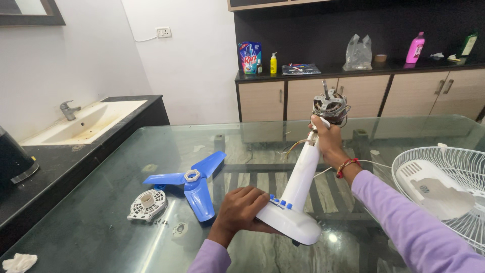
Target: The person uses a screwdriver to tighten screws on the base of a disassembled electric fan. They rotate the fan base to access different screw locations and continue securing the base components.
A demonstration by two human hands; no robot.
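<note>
I hold a white table-fan stand [302,177] tilted over the glass table [101,222]. My left hand [240,208] grips its oval base with blue buttons [290,220]. My right hand [327,139] grips the top of the neck just below the bare metal motor [329,105], whose shaft points up. Thin wires hang out by the neck. A blue three-blade fan propeller [194,182] with a white hub lies on the glass to the left of my left hand. A white round motor cover [147,205] lies beside the blade.
A white wire fan guard [444,187] with a white housing piece lies at the right edge. A crumpled white cloth [19,262] sits at bottom left. A sink [86,121] is on the black counter to the left. Bottles and bags stand on the far cabinet [353,91].
</note>
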